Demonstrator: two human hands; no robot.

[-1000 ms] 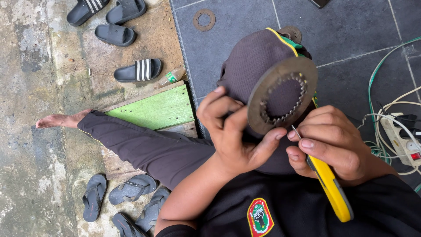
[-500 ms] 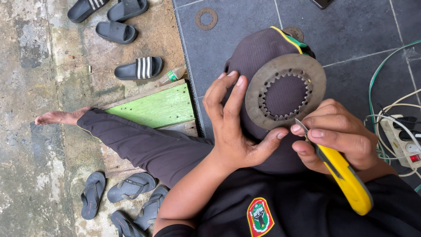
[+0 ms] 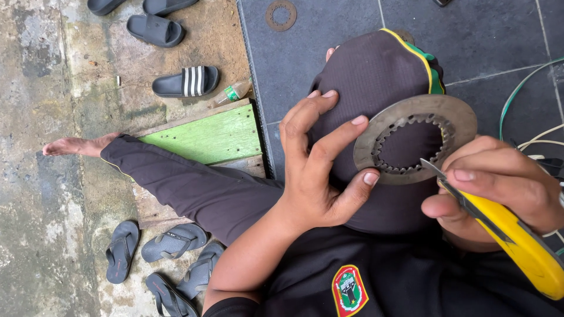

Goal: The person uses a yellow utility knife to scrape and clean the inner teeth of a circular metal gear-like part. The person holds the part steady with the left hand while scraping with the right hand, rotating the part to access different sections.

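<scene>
metal toothed ring (image 3: 415, 140) between left hand (image 3: 320, 164) and right hand (image 3: 490, 188).

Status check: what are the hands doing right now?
Left hand pinches round toothed metal ring at its rim. Right hand grips yellow-handled utility knife, blade tip against ring's edge. Nothing in the way.

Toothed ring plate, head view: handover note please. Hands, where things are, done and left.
Left hand: holds the toothed ring plate by its lower left edge, thumb and fingers, above the raised knee.
Right hand: grips the yellow utility knife, blade tip on the plate's lower right face.
Spare ring plate lies on the dark tiles.
Done: cannot tell how much of the face is scraped.
Left: scraping appears under way.
</scene>
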